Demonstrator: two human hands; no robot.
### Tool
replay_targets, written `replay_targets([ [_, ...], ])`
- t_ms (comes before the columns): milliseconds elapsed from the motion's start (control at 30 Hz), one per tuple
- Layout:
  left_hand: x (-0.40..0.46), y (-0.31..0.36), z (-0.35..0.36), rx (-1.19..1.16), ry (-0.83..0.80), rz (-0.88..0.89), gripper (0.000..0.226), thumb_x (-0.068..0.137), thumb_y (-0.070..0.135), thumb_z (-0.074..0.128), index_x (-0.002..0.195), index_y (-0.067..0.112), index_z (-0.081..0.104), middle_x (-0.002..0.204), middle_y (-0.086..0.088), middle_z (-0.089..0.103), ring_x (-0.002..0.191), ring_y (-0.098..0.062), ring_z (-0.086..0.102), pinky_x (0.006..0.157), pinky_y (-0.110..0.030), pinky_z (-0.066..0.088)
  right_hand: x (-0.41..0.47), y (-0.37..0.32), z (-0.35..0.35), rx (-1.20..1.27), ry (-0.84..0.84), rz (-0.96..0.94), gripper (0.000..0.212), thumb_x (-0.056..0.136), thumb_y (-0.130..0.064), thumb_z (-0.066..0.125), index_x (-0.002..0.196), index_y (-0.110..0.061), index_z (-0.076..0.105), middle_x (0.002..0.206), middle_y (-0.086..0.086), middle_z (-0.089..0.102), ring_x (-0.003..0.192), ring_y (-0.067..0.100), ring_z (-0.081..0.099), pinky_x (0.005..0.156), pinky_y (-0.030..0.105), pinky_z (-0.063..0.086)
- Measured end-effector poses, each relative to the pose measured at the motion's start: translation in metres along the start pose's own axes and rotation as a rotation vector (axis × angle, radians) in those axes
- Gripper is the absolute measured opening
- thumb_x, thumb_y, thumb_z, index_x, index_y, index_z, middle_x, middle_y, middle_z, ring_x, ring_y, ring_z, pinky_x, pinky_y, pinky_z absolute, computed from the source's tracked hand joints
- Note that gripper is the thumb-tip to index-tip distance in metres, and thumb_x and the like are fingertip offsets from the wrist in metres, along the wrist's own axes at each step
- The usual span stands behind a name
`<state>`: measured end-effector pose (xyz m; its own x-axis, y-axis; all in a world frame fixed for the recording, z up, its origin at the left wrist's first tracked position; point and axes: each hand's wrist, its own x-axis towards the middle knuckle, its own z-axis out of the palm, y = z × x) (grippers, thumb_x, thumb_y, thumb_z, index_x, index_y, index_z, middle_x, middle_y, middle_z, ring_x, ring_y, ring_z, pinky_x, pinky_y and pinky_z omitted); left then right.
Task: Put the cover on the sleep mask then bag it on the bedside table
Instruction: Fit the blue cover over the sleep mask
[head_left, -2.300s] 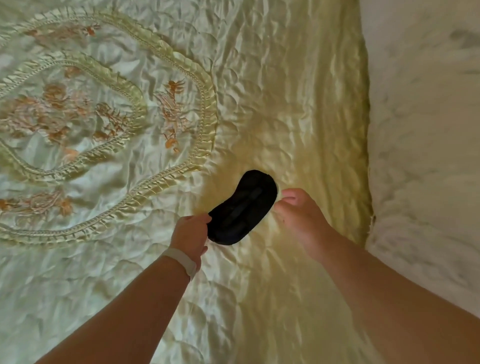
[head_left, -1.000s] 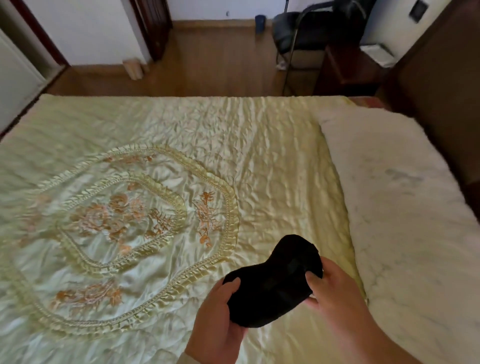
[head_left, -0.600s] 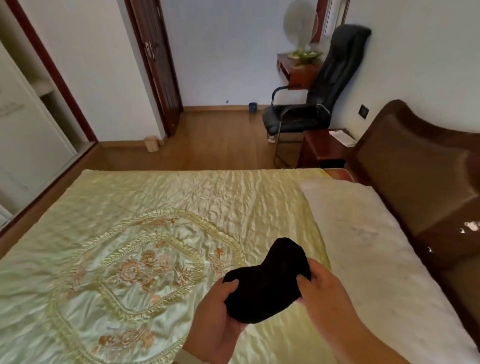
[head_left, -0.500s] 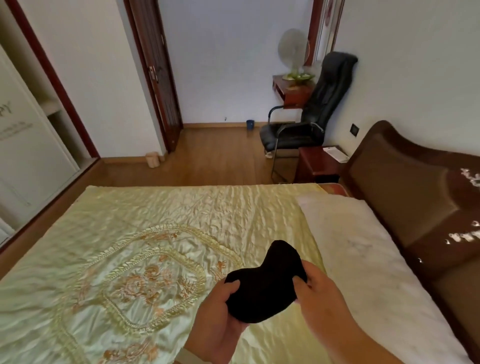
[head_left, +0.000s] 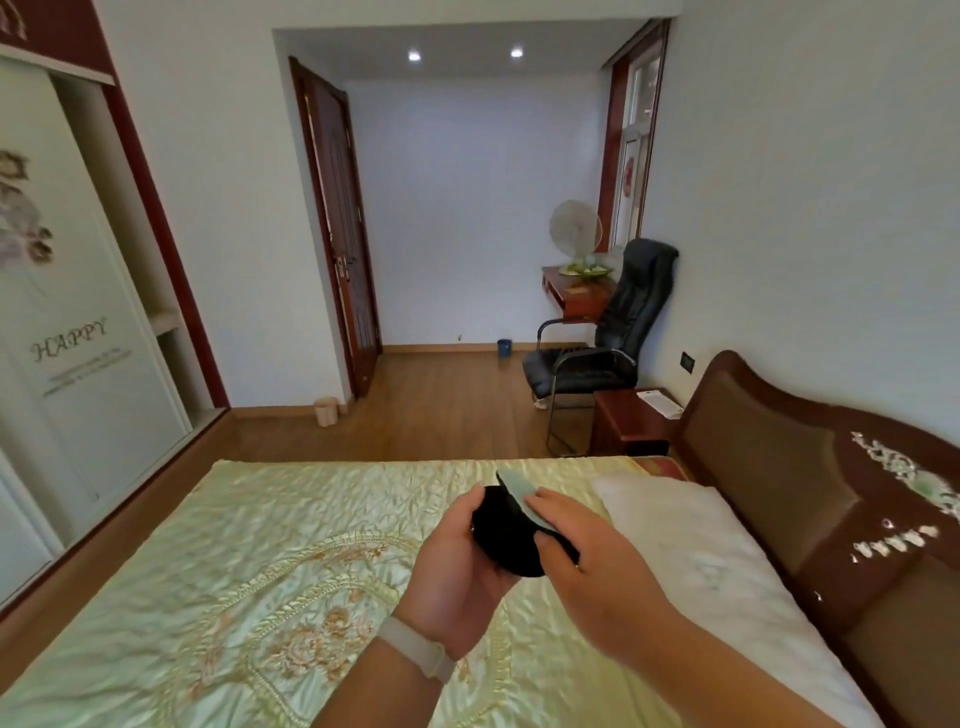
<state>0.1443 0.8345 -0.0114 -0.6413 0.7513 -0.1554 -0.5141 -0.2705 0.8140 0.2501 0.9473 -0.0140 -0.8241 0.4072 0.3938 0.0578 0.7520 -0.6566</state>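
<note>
A black sleep mask (head_left: 506, 535) is held in the air above the bed, tilted so a pale greenish face shows along its top edge. My left hand (head_left: 457, 566) cups it from below and the left, thumb on its upper edge. My right hand (head_left: 587, 551) grips its right side with fingers over the front. Far across the bed stands the dark red bedside table (head_left: 631, 423), with a white flat packet (head_left: 660, 404) lying on its top. No separate cover shows.
The bed with a pale green embroidered quilt (head_left: 291, 561) fills the foreground, a white pillow (head_left: 691, 545) and brown headboard (head_left: 810, 467) to the right. A black office chair (head_left: 602, 353) stands beside the bedside table. Wood floor (head_left: 431, 410), a door and wardrobe lie beyond.
Both hands lifted the mask off the quilt and raised it. My view tilted up from the bed to the room. The mask has turned, showing its pale side.
</note>
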Motion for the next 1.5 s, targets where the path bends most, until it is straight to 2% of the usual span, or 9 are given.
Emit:
replay_targets([
  [133, -0.023, 0.011, 0.015, 0.032, 0.014, 0.071, 0.038, 0.098, 0.027, 0.051, 0.122, 0.000, 0.065, 0.122, -0.024, 0.068, 0.113, -0.034, 0.065, 0.084, -0.039, 0.058, -0.012, -0.013, -0.007, -0.155, -0.057, -0.185, 0.049, 0.095, -0.025, 0.050, 0.142, -0.030, 0.041, 0.141, -0.024, 0.025, 0.122, -0.028, 0.006, 0.093, -0.006, 0.007],
  [300, -0.055, 0.014, 0.034, 0.109, 0.022, 0.149, 0.028, 0.091, 0.003, 0.054, 0.116, 0.001, 0.067, 0.116, -0.025, 0.070, 0.105, -0.035, 0.068, 0.080, -0.038, 0.059, -0.035, -0.019, -0.028, -0.351, -0.090, -0.390, 0.056, 0.095, -0.025, 0.049, 0.148, -0.023, 0.030, 0.157, -0.007, 0.019, 0.141, 0.003, 0.012, 0.108, 0.011, 0.005],
  [400, -0.073, 0.008, 0.050, 0.151, 0.045, 0.164, 0.029, 0.089, 0.001, 0.057, 0.117, 0.000, 0.066, 0.117, -0.025, 0.070, 0.107, -0.036, 0.067, 0.083, -0.039, 0.058, -0.048, -0.018, -0.045, -0.367, -0.122, -0.475, 0.057, 0.094, -0.027, 0.044, 0.148, -0.023, 0.027, 0.158, -0.008, 0.013, 0.140, -0.004, -0.005, 0.106, 0.008, -0.005],
  [467, -0.084, 0.001, 0.060, 0.164, 0.074, 0.170, 0.031, 0.089, 0.001, 0.057, 0.119, -0.001, 0.064, 0.118, -0.026, 0.068, 0.108, -0.038, 0.067, 0.083, -0.040, 0.058, -0.055, -0.018, -0.061, -0.327, -0.147, -0.520, 0.052, 0.092, -0.027, 0.044, 0.144, -0.023, 0.035, 0.155, -0.008, 0.024, 0.139, -0.004, 0.005, 0.105, 0.006, -0.001],
  [633, -0.116, -0.014, 0.070, 0.162, 0.168, 0.184, 0.030, 0.090, 0.002, 0.053, 0.118, -0.007, 0.063, 0.116, -0.031, 0.068, 0.106, -0.044, 0.066, 0.091, -0.052, 0.054, -0.063, -0.022, -0.097, -0.203, -0.089, -0.561, 0.027, 0.093, -0.029, 0.046, 0.114, -0.022, 0.062, 0.130, -0.010, 0.053, 0.118, 0.002, 0.043, 0.094, 0.010, 0.029],
  [733, -0.142, -0.019, 0.069, 0.171, 0.234, 0.230, 0.030, 0.088, 0.001, 0.057, 0.115, -0.008, 0.065, 0.115, -0.032, 0.068, 0.107, -0.048, 0.064, 0.096, -0.059, 0.050, -0.067, -0.031, -0.094, -0.152, -0.088, -0.622, 0.025, 0.091, -0.029, 0.052, 0.112, -0.020, 0.064, 0.126, -0.009, 0.056, 0.114, 0.005, 0.047, 0.091, 0.014, 0.034],
  [900, -0.195, -0.019, 0.054, 0.161, 0.341, 0.319, 0.028, 0.087, 0.000, 0.058, 0.113, -0.008, 0.065, 0.105, -0.029, 0.068, 0.092, -0.039, 0.067, 0.073, -0.044, 0.058, -0.091, -0.061, -0.057, -0.043, -0.168, -0.732, 0.029, 0.087, -0.025, 0.061, 0.115, -0.016, 0.065, 0.129, -0.001, 0.057, 0.116, 0.014, 0.049, 0.089, 0.026, 0.045],
  [1267, -0.348, 0.011, -0.040, 0.012, 0.521, 0.543, 0.024, 0.087, -0.002, 0.057, 0.105, 0.000, 0.072, 0.104, -0.024, 0.071, 0.090, -0.034, 0.070, 0.072, -0.039, 0.061, -0.149, -0.202, 0.037, 0.094, -0.237, -0.954, 0.034, 0.084, -0.017, 0.068, 0.117, -0.011, 0.065, 0.127, 0.002, 0.057, 0.116, 0.020, 0.051, 0.091, 0.033, 0.048],
  [1500, -0.490, 0.043, -0.144, 0.008, 0.718, 0.514, 0.032, 0.089, 0.002, 0.059, 0.121, 0.003, 0.063, 0.120, -0.027, 0.067, 0.103, -0.040, 0.067, 0.077, -0.043, 0.059, -0.217, -0.328, 0.140, 0.178, -0.303, -1.074, 0.033, 0.083, -0.018, 0.066, 0.116, -0.013, 0.063, 0.126, 0.002, 0.057, 0.115, 0.021, 0.051, 0.087, 0.034, 0.051],
])
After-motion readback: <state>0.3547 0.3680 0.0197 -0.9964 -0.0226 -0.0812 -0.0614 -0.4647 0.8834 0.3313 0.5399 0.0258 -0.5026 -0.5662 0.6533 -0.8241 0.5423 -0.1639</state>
